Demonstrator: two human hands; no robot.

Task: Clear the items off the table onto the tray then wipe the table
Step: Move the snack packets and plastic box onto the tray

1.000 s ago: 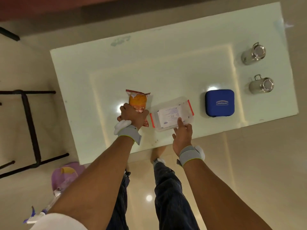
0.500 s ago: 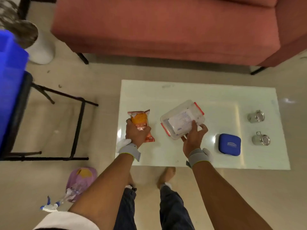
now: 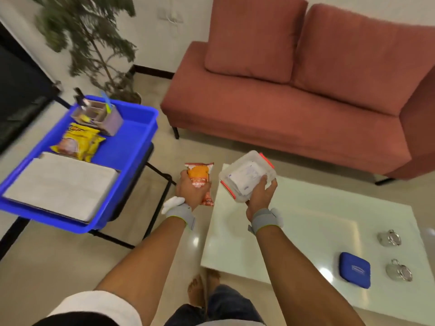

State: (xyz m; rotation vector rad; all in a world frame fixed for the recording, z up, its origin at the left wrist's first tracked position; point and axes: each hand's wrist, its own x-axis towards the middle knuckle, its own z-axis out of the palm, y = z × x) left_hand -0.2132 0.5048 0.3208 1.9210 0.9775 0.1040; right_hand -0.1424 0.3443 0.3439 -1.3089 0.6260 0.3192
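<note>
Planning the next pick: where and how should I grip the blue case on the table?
I'd pinch the blue case across its two side edges from straight above: it lies flat on the table, so no underside is open, and a steel mug sits beside it.

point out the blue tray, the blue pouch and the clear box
blue tray (image 3: 124, 149), head view, bare floor
blue pouch (image 3: 355, 270), head view, middle of top
clear box (image 3: 247, 174), head view, label on lid

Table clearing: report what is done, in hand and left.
Done: the blue tray already holds a yellow packet and other items. In hand: left hand grips an orange packet, right hand a clear container, both lifted. Left: blue case and two steel mugs on the table, then wiping.
</note>
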